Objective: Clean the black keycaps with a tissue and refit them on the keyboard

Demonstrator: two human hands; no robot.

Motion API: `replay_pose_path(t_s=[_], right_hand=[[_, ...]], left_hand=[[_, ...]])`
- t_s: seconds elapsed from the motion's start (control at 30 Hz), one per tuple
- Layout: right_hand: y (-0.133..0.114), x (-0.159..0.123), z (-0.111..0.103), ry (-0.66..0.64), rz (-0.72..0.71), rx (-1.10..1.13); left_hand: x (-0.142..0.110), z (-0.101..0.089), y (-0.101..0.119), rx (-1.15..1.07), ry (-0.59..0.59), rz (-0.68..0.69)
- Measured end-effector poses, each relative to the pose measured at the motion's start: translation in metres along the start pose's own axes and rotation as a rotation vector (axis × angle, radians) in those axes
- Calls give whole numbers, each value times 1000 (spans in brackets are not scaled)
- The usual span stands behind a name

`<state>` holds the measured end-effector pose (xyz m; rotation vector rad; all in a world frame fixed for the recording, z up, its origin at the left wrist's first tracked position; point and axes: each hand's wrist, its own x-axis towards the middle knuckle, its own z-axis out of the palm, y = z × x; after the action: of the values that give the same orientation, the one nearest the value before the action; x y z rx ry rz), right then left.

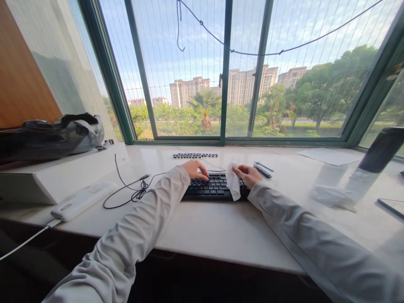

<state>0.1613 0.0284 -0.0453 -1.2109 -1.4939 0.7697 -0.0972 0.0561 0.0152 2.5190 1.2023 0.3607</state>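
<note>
Black full-size keyboard (213, 192) is lying flat on the white tabletop (195, 223), in front of the window and squarely between the two forearms. Left hand (193, 169) is arching over its upper-left keys, thumb and fingers standing narrowly apart at the tips; cannot tell whether they are gripping a key. Right hand (250, 174) is pinching a white tissue (233, 186) between thumb and fingers, the loose end hanging over the right-hand keys. Small black keycaps (195, 155) are sitting in rows behind the board, nearer the glass. My judgement on good handling: the left fingertips should be pressing lightly and straight, not prying sideways, while the wrist is keeping the board from sliding; the tissue should be folding into a small firm pad, since a trailing corner is likely to be catching on key edges; the loose keycaps should be staying in their rows, clear of the sleeves. Orientation: the long axis is running left to right, roughly parallel to the window sill; the near long edge is facing the person, the far edge the window. Black cable (140, 194) is coiling on the left, its plug lying free.
</note>
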Motion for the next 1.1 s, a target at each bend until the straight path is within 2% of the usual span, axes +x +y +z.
replay_pose_path(t_s=[0.13, 0.37, 0.57, 0.73, 1.1], right_hand=[[-4, -3, 0, 3, -10, -9], [-9, -7, 3, -6, -9, 9], [-8, -6, 3, -30, -10, 13], [-9, -5, 5, -42, -6, 41], [-15, -9, 5, -34, -17, -16]], left_hand=[[2, 4, -2, -2, -50, -59], [1, 3, 1, -38, -25, -137], [4, 6, 2, 24, -18, -142], [8, 9, 1, -45, -33, -253], [7, 9, 6, -1, -29, -253]])
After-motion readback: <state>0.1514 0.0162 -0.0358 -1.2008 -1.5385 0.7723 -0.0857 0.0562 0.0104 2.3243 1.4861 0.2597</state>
